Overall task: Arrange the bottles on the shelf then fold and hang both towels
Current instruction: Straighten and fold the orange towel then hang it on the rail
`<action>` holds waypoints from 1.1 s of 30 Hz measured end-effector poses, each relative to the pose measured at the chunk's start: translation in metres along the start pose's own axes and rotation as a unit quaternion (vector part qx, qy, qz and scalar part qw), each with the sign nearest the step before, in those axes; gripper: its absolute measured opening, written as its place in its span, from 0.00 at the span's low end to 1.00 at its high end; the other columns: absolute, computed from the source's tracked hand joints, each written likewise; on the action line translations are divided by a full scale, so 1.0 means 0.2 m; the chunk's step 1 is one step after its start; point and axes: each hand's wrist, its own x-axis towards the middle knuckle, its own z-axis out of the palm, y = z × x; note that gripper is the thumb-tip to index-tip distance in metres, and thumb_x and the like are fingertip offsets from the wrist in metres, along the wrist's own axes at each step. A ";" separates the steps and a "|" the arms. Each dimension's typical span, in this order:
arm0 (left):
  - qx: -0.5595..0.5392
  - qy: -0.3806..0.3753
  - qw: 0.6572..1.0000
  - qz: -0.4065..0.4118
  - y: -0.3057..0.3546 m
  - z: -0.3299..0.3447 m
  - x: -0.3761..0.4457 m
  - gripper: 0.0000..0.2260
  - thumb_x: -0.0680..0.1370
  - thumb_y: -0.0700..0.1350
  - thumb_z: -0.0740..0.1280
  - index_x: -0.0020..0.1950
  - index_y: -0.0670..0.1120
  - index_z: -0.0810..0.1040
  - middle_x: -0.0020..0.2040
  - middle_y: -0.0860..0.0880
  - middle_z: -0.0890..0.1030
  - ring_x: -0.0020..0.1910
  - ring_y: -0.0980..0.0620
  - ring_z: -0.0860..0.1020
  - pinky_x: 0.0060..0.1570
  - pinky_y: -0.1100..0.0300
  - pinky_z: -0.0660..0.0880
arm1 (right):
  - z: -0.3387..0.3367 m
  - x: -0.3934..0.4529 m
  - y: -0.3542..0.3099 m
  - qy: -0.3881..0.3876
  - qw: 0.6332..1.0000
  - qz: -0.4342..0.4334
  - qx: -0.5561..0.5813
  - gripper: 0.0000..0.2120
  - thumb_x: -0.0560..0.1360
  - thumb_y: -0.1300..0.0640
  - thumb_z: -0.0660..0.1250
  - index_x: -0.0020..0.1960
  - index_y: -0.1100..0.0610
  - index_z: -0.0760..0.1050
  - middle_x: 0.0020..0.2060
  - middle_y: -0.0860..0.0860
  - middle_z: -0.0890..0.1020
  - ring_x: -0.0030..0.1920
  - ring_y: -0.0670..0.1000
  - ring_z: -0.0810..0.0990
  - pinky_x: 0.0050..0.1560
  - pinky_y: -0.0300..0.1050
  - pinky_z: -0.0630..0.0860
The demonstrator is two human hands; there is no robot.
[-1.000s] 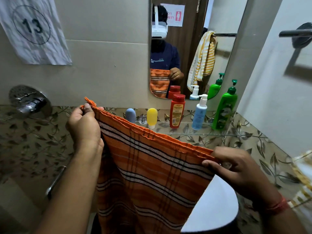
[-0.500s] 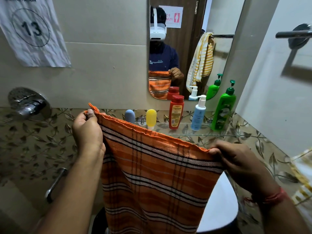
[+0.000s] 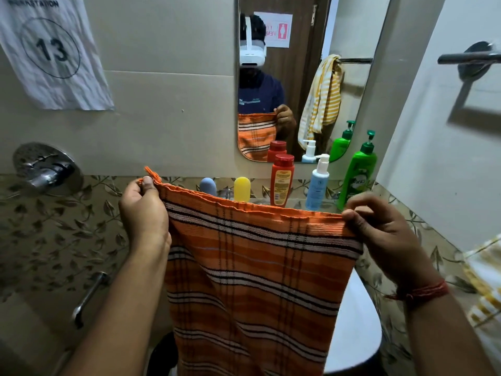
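1. Left hand [image 3: 143,210]: fingers and thumb curled, pinching the top left corner of the orange striped towel [image 3: 252,280], a little higher than the other corner.
2. Right hand [image 3: 379,226]: fingertips curled over the top right corner of the same towel, gripping it; red thread band on the wrist.
3. Towel: stretched flat between both hands in front of the chest, top edge running left to right and sloping slightly down toward the right; long axis hanging straight down, out of the bottom of view; stripes running across.
4. Behind the top edge, on the glass shelf [image 3: 295,204]: blue tube [image 3: 208,185], yellow tube [image 3: 242,188], red bottle [image 3: 282,180], pale blue pump bottle [image 3: 317,183], green pump bottle [image 3: 357,172], all upright in a row.
5. Far right edge: yellow striped towel [image 3: 485,278], partly visible, blurred.
6. Upper right: metal towel bar [image 3: 469,58] on the wall.
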 end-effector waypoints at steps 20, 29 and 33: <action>0.058 -0.040 0.994 0.087 0.00 0.02 -0.04 0.12 0.84 0.48 0.62 0.40 0.52 0.77 0.36 0.60 0.77 0.33 0.65 0.72 0.39 0.64 0.71 | -0.15 0.12 -0.07 0.042 0.965 -0.121 -0.230 0.25 0.74 0.75 0.66 0.48 0.44 0.82 0.43 0.43 0.86 0.47 0.42 0.83 0.49 0.33 0.79; 0.074 -0.032 0.992 0.094 0.00 0.01 -0.05 0.12 0.82 0.52 0.62 0.40 0.56 0.78 0.36 0.60 0.78 0.33 0.67 0.73 0.39 0.64 0.72 | -0.26 0.06 -0.01 -0.070 0.988 -0.001 0.140 0.10 0.73 0.52 0.75 0.52 0.56 0.83 0.48 0.55 0.84 0.51 0.54 0.84 0.53 0.43 0.80; 0.093 -0.029 0.990 0.097 0.02 0.02 -0.03 0.12 0.83 0.53 0.62 0.40 0.55 0.77 0.35 0.60 0.77 0.31 0.68 0.72 0.38 0.65 0.71 | -0.26 0.02 0.00 -0.103 0.966 -0.017 0.236 0.11 0.72 0.66 0.64 0.51 0.61 0.82 0.47 0.56 0.83 0.49 0.55 0.83 0.50 0.45 0.80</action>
